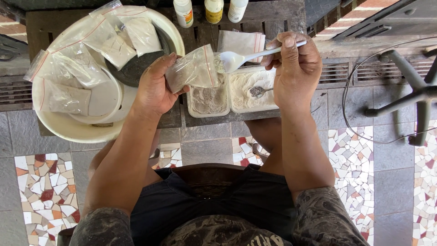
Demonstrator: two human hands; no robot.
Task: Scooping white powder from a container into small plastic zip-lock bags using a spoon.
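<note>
Both hands closed: left hand [152, 89] around a powder bag [193, 69], right hand [293, 68] pinching a white plastic spoon [236, 59].

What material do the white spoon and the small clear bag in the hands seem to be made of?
The white spoon, held in the right hand, looks like smooth, glossy moulded plastic: uniform white with a soft sheen. The small clear bag, held in the left hand, looks like thin, flexible plastic film: it is see-through, wrinkled, and has a red zip line, with pale powder visible inside.
</note>
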